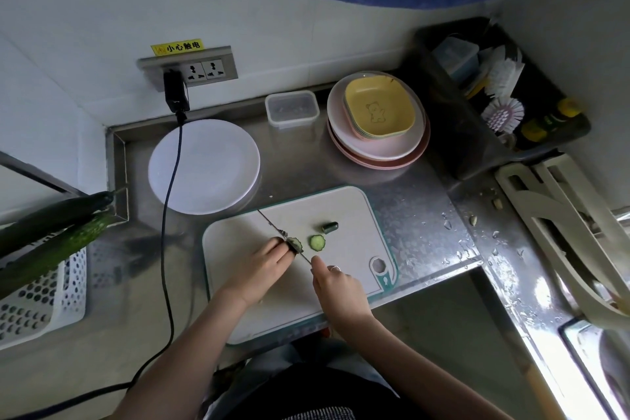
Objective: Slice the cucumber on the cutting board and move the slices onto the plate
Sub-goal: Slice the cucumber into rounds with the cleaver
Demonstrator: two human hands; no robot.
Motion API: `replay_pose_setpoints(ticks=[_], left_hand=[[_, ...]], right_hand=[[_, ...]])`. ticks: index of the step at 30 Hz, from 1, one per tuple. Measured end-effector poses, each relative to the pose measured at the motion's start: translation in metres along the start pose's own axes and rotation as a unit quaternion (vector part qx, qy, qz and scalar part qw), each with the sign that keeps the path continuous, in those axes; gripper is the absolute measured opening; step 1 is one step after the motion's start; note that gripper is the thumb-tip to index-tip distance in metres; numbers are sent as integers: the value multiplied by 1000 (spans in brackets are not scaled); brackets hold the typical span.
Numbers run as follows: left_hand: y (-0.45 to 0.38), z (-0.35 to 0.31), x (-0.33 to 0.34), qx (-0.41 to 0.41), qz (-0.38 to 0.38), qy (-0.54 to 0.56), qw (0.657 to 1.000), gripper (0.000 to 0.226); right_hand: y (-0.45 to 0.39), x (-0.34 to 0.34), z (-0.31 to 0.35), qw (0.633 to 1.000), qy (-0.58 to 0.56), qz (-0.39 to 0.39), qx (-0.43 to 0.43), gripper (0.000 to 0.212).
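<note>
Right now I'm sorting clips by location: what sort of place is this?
Most likely a small home kitchen: a steel counter holding a cutting board, stacked plates, and a dark bin of dish brushes in the corner.

Stacked pink plates (pixel 375 147) under yellow dishes (pixel 380 109); clear container (pixel 292 109) beside; black plug (pixel 175 92) in wall socket (pixel 201 70); brushes (pixel 504 112), possibly bottles, in dark bin (pixel 443 119).

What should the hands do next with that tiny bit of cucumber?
Probably press the knife down for one more cut. The left hand holds only a short cucumber piece under the blade, one slice and the end stub lie on the cutting board, and the white plate has none yet.
</note>
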State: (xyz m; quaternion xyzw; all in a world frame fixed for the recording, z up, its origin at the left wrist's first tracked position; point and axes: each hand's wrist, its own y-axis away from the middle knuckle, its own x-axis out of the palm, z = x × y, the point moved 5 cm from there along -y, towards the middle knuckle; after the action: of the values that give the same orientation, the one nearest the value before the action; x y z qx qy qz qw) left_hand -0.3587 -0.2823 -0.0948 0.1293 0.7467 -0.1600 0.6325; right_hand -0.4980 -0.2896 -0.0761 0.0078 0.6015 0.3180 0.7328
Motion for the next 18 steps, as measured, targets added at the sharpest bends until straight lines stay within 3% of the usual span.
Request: replay_pose_setpoints(ticks=[3, 7, 12, 18], left_hand=[[-2, -2, -4, 7, -15, 3, 1000, 61], [-1, -3, -7, 7, -25, 18, 999, 39], [2, 5, 4, -3, -5, 37, 999, 42], [-3, 0, -5, 7, -63, 17, 998, 26]], right_hand=[[-2, 3, 0, 1000, 12, 23, 9, 17], [-6, 6, -3, 999, 2, 43, 13, 20], [-5, 2, -16, 998, -20, 16, 65, 21], [-4, -8, -26, 995, -51, -15, 80, 8]])
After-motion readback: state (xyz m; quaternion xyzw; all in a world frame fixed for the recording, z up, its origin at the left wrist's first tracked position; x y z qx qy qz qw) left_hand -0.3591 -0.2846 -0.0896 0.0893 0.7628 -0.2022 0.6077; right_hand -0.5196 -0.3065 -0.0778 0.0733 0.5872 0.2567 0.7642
